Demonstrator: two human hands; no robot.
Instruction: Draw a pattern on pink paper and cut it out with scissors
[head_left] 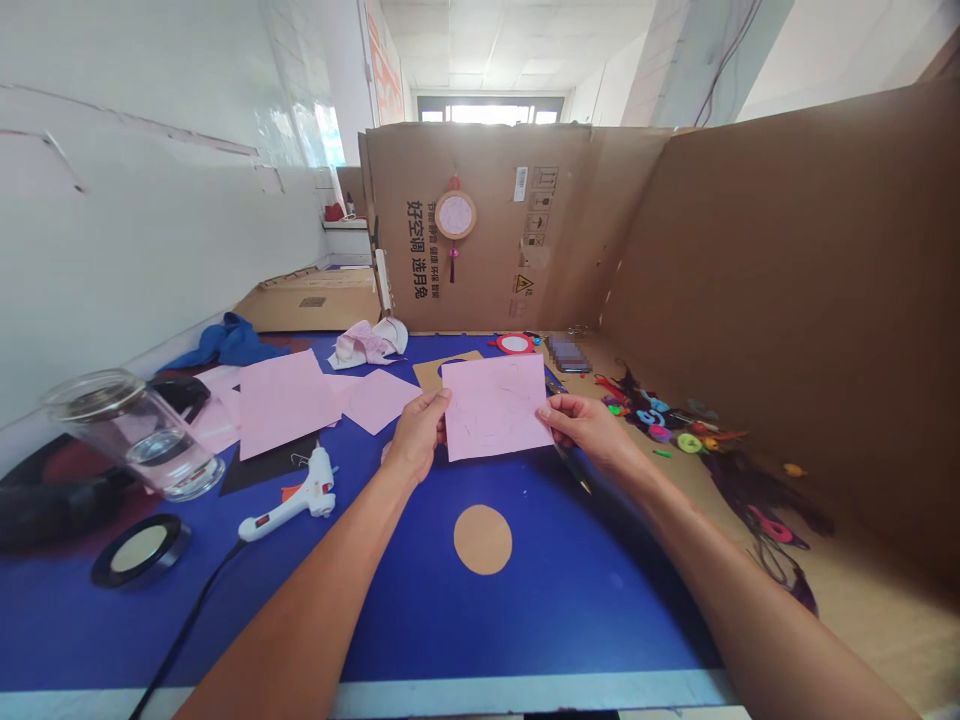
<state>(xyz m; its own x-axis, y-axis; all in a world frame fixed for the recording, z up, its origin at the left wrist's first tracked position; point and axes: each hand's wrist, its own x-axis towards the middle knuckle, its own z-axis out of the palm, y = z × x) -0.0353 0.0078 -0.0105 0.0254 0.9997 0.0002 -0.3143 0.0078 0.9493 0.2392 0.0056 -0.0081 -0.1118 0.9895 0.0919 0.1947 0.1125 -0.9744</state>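
Observation:
Between my two hands a sheet of pink paper point(496, 408) is held up above the blue table, with faint curved lines on its face. My left hand point(418, 432) pinches its left edge, thumb in front. At the right edge my right hand point(577, 420) pinches it too. A round brown cardboard disc point(483, 540) lies flat on the table below the paper. Just under my right hand a dark pen-like thing point(576, 472) shows in part. Behind the pink sheet a piece of brown card point(429, 374) with a round cutout is partly hidden.
A white glue gun point(296, 498) with a black cord lies left, near a glass jar point(169, 455) holding water. More pink paper point(289, 400) lies behind. Colourful small parts point(660, 420) are scattered right. Cardboard walls point(630, 230) stand behind and right; a round ornament point(455, 215) hangs there.

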